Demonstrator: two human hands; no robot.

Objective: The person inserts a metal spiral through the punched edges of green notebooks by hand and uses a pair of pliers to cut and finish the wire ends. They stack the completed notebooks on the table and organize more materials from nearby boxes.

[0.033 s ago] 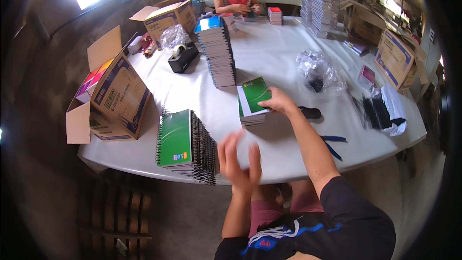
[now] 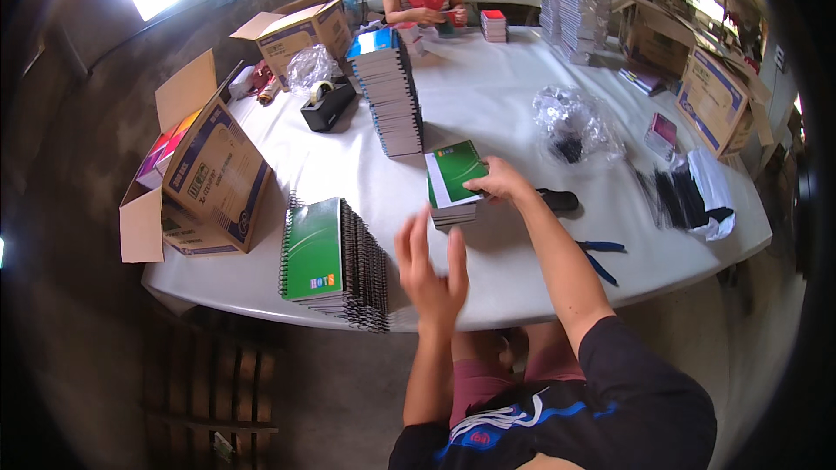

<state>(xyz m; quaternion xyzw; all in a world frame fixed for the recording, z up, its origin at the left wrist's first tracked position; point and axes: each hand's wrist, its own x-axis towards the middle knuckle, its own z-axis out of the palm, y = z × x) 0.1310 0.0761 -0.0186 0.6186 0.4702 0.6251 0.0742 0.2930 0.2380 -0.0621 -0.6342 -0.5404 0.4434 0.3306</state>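
Note:
My right hand (image 2: 505,181) grips the right edge of a green-covered notebook (image 2: 455,172), thumb on top of the cover. That notebook lies at the top of a short stack; a pale strip runs along its left side. My left hand (image 2: 433,274) is raised in front of the stack, slightly blurred, fingers apart and holding nothing. To its left stands a pile of green spiral-bound notebooks (image 2: 313,248) with black wire coils along the sides. Behind the short stack rises a tall, leaning pile of blue-topped notebooks (image 2: 387,91).
An open carton (image 2: 218,178) holding colourful items stands at left, with a tape dispenser (image 2: 329,107) beyond it. Blue-handled pliers (image 2: 601,259), a black object (image 2: 558,200), crumpled clear plastic (image 2: 575,126) and black wire pieces (image 2: 675,200) lie at right. A person (image 2: 425,0) works across the table.
My left hand has moved slightly away from me, toward the short stack. My right hand keeps its grip on the notebook. The whole view has shifted a little.

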